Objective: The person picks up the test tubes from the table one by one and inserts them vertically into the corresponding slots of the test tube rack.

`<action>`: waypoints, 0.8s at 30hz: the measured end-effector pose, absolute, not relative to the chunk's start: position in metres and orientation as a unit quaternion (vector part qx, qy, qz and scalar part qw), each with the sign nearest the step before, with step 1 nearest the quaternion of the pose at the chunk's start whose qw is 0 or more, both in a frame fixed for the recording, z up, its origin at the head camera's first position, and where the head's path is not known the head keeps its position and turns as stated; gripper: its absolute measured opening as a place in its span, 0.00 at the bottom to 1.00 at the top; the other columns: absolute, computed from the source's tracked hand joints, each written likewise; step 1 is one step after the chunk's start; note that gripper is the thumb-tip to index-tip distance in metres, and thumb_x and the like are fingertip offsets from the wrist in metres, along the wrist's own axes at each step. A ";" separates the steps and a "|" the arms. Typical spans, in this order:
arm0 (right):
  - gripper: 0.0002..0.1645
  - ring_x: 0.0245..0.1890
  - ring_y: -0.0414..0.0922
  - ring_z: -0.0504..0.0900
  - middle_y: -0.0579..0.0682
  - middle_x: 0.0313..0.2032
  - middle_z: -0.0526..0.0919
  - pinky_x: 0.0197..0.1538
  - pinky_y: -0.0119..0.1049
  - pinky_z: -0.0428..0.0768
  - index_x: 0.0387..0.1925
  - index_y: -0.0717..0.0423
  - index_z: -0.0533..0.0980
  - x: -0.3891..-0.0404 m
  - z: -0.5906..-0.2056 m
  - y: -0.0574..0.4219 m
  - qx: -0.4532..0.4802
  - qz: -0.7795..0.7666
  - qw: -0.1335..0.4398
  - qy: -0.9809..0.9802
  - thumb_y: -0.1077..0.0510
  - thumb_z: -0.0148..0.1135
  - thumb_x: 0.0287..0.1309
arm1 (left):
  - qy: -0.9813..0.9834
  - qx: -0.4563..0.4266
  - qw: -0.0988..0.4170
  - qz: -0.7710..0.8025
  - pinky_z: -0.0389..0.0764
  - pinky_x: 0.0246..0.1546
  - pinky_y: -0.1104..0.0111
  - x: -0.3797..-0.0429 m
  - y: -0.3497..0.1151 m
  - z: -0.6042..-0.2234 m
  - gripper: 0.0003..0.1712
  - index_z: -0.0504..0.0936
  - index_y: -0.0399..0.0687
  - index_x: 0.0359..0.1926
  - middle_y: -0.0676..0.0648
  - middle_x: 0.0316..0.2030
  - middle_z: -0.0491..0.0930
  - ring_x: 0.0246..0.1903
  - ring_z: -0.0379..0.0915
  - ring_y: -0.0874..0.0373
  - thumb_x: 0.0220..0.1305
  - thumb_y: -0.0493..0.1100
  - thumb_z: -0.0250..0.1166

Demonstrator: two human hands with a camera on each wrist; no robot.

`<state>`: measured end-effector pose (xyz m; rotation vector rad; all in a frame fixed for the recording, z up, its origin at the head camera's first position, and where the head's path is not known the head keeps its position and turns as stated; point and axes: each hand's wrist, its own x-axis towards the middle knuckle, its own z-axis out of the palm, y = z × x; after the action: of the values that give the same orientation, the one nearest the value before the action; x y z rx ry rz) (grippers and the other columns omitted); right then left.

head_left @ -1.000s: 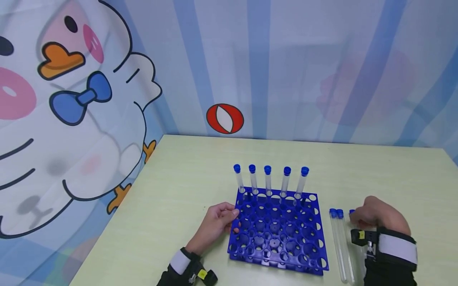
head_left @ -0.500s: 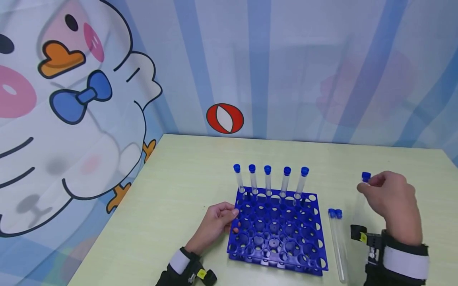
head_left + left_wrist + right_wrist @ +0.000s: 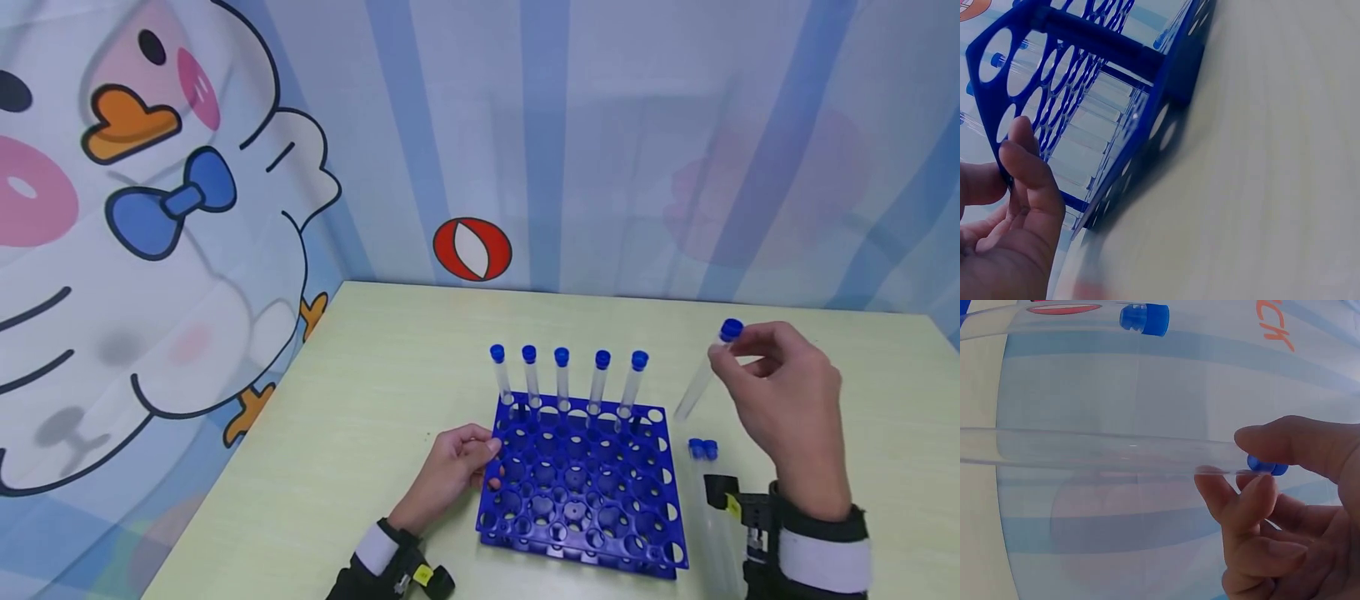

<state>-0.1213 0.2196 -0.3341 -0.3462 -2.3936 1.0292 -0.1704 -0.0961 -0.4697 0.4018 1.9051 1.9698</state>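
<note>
A blue test tube rack [image 3: 577, 492] stands on the table, with several blue-capped test tubes [image 3: 561, 379] upright in its far row. At the rack's left edge my left hand [image 3: 450, 467] grips the upper plate between thumb and fingers, as the left wrist view also shows at the rack's end plate [image 3: 997, 119]. My right hand [image 3: 787, 408] pinches a clear test tube [image 3: 697, 387] just below its blue cap [image 3: 1263, 464]. That tube hangs tilted beyond the rack's far right corner, its lower end toward the rack.
Two more capped test tubes [image 3: 703, 450] lie on the table right of the rack, partly behind the right wrist camera [image 3: 722, 492]. A patterned curtain [image 3: 615, 150] rises behind the table's far edge.
My right hand has lifted a test tube off the table on the right and carried it up, then left toward the rack. My left hand has stayed on the rack.
</note>
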 end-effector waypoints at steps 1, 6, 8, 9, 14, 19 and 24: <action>0.22 0.28 0.45 0.71 0.53 0.33 0.75 0.21 0.34 0.70 0.39 0.58 0.70 -0.122 -0.335 0.219 -0.122 0.380 0.255 -0.881 0.45 0.54 0.48 | 0.676 0.142 0.185 0.699 0.76 0.22 0.62 -0.170 -0.096 -0.469 0.17 0.69 0.30 0.39 0.37 0.23 0.73 0.21 0.75 0.50 0.58 0.43 0.53; 0.20 0.27 0.43 0.70 0.51 0.31 0.75 0.22 0.34 0.71 0.38 0.57 0.70 -0.128 -0.339 0.214 -0.091 0.381 0.259 -0.883 0.46 0.54 0.49 | 0.673 0.140 0.190 0.701 0.76 0.22 0.63 -0.168 -0.095 -0.462 0.17 0.68 0.27 0.39 0.39 0.22 0.73 0.20 0.74 0.50 0.58 0.41 0.52; 0.20 0.27 0.44 0.71 0.52 0.31 0.75 0.22 0.35 0.71 0.38 0.58 0.70 -0.130 -0.340 0.211 -0.075 0.379 0.259 -0.885 0.47 0.54 0.49 | 0.674 0.142 0.190 0.699 0.76 0.22 0.63 -0.167 -0.095 -0.457 0.16 0.67 0.26 0.39 0.39 0.22 0.73 0.20 0.74 0.50 0.59 0.40 0.52; 0.20 0.27 0.44 0.71 0.52 0.31 0.75 0.22 0.35 0.71 0.38 0.58 0.70 -0.131 -0.342 0.210 -0.068 0.378 0.258 -0.886 0.47 0.55 0.49 | 0.676 0.143 0.190 0.698 0.76 0.22 0.63 -0.166 -0.095 -0.455 0.16 0.67 0.25 0.39 0.38 0.22 0.73 0.20 0.74 0.50 0.59 0.39 0.51; 0.20 0.27 0.47 0.71 0.55 0.32 0.75 0.22 0.36 0.70 0.38 0.60 0.70 -0.135 -0.346 0.204 -0.045 0.375 0.240 -0.894 0.49 0.55 0.49 | 0.678 0.147 0.188 0.695 0.76 0.22 0.63 -0.163 -0.094 -0.451 0.16 0.67 0.25 0.40 0.38 0.23 0.73 0.20 0.74 0.51 0.59 0.39 0.51; 0.20 0.28 0.49 0.72 0.56 0.33 0.75 0.24 0.38 0.71 0.38 0.60 0.69 -0.138 -0.350 0.203 -0.046 0.372 0.211 -0.903 0.49 0.54 0.50 | 0.669 0.146 0.191 0.703 0.76 0.22 0.62 -0.165 -0.095 -0.457 0.16 0.67 0.26 0.39 0.38 0.22 0.73 0.20 0.74 0.51 0.59 0.39 0.51; 0.20 0.31 0.51 0.72 0.57 0.33 0.74 0.26 0.42 0.72 0.37 0.61 0.69 -0.140 -0.353 0.206 -0.040 0.367 0.177 -0.912 0.49 0.54 0.50 | 0.664 0.150 0.187 0.708 0.76 0.21 0.62 -0.169 -0.096 -0.467 0.17 0.67 0.26 0.39 0.39 0.22 0.73 0.20 0.74 0.50 0.58 0.41 0.52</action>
<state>-0.1398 0.2062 -0.3527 -0.1120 -2.5822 1.0383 -0.1692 -0.0964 -0.4671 0.4215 1.8687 1.9939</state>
